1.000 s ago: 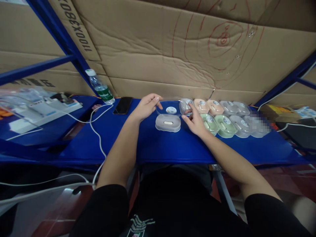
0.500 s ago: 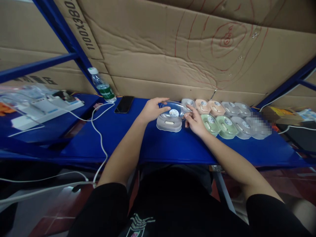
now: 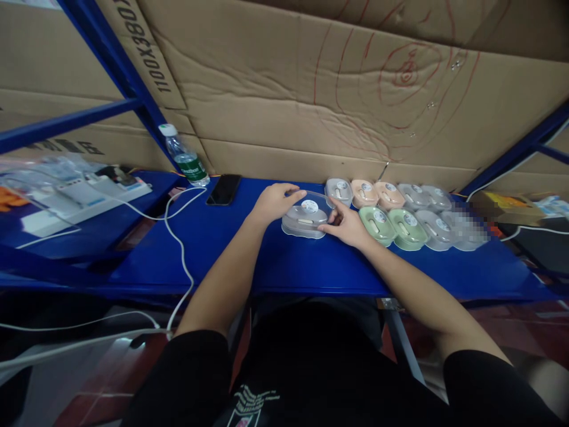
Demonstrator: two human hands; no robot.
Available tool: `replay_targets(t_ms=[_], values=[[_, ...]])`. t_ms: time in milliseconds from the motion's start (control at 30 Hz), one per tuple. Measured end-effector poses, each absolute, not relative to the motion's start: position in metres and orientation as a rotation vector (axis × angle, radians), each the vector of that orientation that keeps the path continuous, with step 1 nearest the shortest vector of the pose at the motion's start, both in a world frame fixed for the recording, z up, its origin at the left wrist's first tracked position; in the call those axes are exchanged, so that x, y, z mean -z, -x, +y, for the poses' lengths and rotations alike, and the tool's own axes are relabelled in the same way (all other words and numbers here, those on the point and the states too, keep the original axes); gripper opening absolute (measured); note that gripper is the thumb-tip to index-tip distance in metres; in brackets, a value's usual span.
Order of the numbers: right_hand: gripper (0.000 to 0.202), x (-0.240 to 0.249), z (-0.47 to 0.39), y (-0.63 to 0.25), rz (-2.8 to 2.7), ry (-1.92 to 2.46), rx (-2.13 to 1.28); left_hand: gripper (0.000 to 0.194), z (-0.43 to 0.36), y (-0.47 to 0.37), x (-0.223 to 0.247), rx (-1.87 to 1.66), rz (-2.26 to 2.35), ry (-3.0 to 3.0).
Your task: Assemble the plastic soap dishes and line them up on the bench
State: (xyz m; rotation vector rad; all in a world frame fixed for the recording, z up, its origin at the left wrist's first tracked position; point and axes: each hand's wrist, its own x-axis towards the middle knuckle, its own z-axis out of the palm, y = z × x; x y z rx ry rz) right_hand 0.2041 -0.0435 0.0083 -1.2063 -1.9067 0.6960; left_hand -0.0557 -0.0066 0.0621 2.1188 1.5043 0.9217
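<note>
A grey oval box (image 3: 302, 230) lies on the blue table in front of me. Over it sits a clear domed lid (image 3: 319, 214) with a round white sticker, and a pale bar shows through the plastic. My left hand (image 3: 276, 201) grips the lid's left back edge between thumb and fingers. On the right side, my right hand (image 3: 345, 223) has its thumb at the front and fingers at the back edge of the same lid. Whether the lid's rim touches the box all round cannot be made out.
Several lidded boxes, grey, peach and green (image 3: 409, 229), stand in two rows to the right. A phone (image 3: 224, 189), a water bottle (image 3: 190, 165) and a white cable (image 3: 181, 249) lie left. Cardboard (image 3: 267, 107) walls the back.
The clear lid has come down from a tilted position onto the grey box. My right hand has shifted slightly left and its thumb is now at the lid's front.
</note>
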Motion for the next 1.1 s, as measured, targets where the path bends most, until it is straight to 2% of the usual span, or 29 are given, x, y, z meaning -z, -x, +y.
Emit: replay_targets(t_ms=[367,567,1100], values=[[0.094,-0.0044,-0.0393,-0.2062,-1.998,1.261,-0.861,0.057,-0.0120,0.0495,-0.0564,-0.514,1.741,-2.274],[0.091,-0.0052,-0.0385,-0.2067,-2.013,1.258,-0.921,0.053,-0.0130,0.0488,-0.0597,-0.360,1.780,-2.266],[0.089,-0.0041,-0.0375,-0.2074,-2.063,1.275,-0.921,0.050,-0.0101,0.0500,-0.0574,-0.304,1.759,-2.232]])
